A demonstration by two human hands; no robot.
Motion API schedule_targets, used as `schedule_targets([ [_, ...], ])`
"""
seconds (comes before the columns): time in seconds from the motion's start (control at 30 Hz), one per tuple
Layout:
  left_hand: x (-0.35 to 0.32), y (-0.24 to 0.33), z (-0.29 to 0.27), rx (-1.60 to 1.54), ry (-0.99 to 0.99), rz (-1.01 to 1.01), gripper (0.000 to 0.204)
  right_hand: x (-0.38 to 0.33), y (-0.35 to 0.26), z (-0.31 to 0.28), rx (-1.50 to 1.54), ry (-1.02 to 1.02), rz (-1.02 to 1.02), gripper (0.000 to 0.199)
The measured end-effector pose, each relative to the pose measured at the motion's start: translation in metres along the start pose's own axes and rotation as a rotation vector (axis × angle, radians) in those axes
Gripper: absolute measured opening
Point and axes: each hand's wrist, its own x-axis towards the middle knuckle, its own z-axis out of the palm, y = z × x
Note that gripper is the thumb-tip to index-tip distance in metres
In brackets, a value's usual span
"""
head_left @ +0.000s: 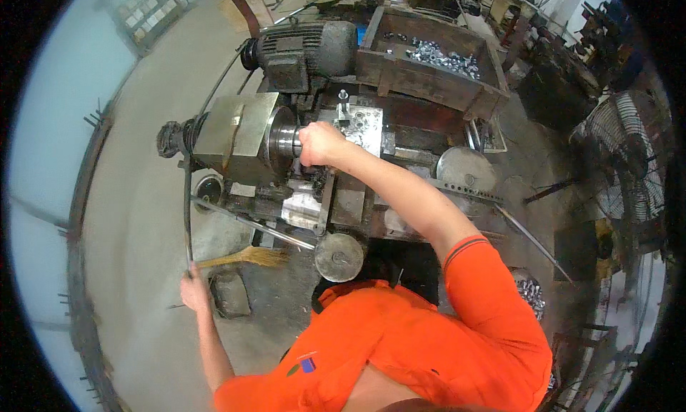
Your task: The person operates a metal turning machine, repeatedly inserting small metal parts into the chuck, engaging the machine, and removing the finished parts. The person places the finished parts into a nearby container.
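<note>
L hand (194, 289) grips nr end of long dark metal rod (188, 219), axis fwd; R hand (319, 144) curls at shiny round steel chuck (281, 139), hold unclear.

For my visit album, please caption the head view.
At a lathe, right hand curled at the chuck, left hand gripping a long dark rod.

Right hand (323, 144), fingertips hidden; metal pieces (444, 58), too small to identify
</note>
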Motion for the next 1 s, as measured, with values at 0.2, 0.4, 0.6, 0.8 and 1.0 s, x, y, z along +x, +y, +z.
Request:
schedule_targets([
  [0.2, -0.019, 0.018, -0.003, 0.065, 0.066, 0.097, 0.043, -0.012, -0.008, -0.020, -0.089, -0.066, 0.108, 0.026],
  [0.4, -0.007, 0.007, -0.018, 0.255, 0.062, 0.465, 0.032, -0.044, 0.036, -0.094, -0.092, 0.043, 0.327, 0.029],
  [0.6, -0.012, 0.109, -0.013, -0.225, 0.029, 0.810, 0.023, -0.062, 0.170, -0.144, -0.190, 0.459, 0.531, 0.040],
  [0.8, -0.047, 0.196, 0.034, -0.226, -0.186, 1.172, 0.019, -0.130, 0.174, -0.139, 0.011, 0.732, 0.288, 0.041],
  [1.0, -0.055, 0.212, 0.087, -0.215, -0.370, 1.038, 0.022, -0.322, 0.176, -0.091, 0.279, 0.699, 0.589, 0.032],
])
